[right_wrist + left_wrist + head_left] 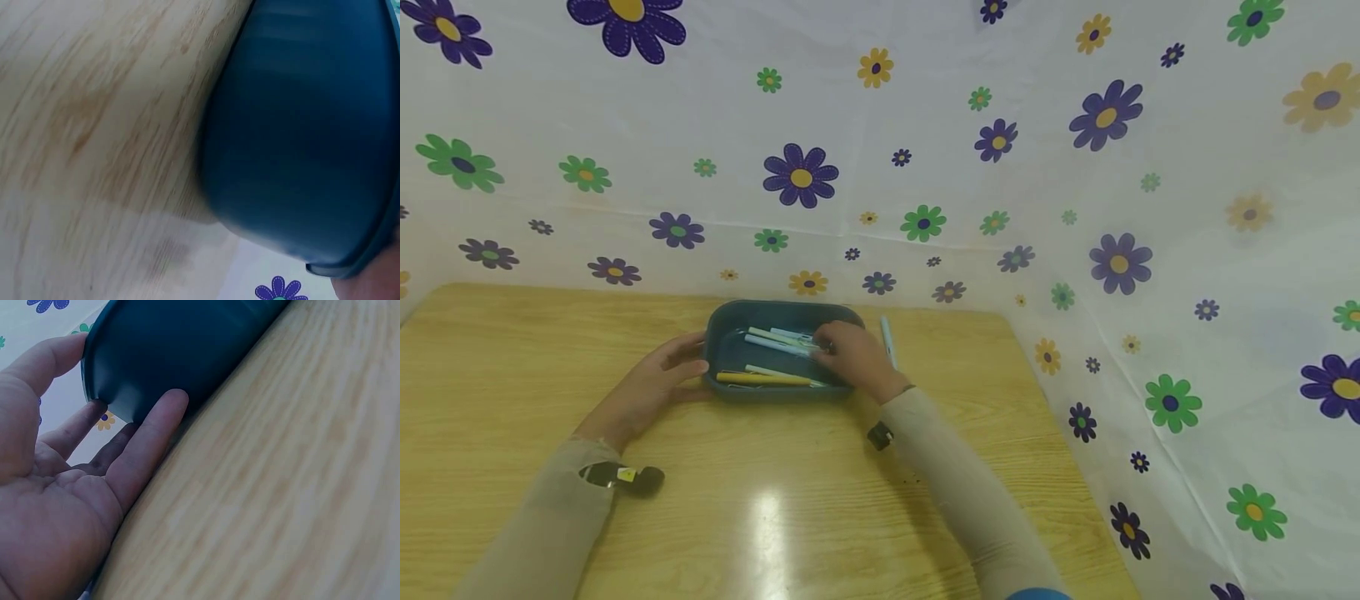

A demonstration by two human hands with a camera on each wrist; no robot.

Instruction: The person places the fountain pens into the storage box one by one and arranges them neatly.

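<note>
A dark teal plastic bin [782,395] holds several slim pens, among them a light blue pen [772,342] and a yellow pen [760,378]. My left hand [69,469] is at the bin's left end. Its thumb touches the rim and its extended fingers lie against the outer wall. My right hand [857,354] reaches over the right end into the bin, fingers bent down at the ends of the light pens. Whether these fingers pinch a pen is hidden. In the right wrist view, mostly the bin's outside [294,144] shows.
Another light blue pen [888,342] lies on the wooden table [700,517], just right of the bin and behind my right wrist. A white flowered cloth [715,125] hangs along the table's back and right edges.
</note>
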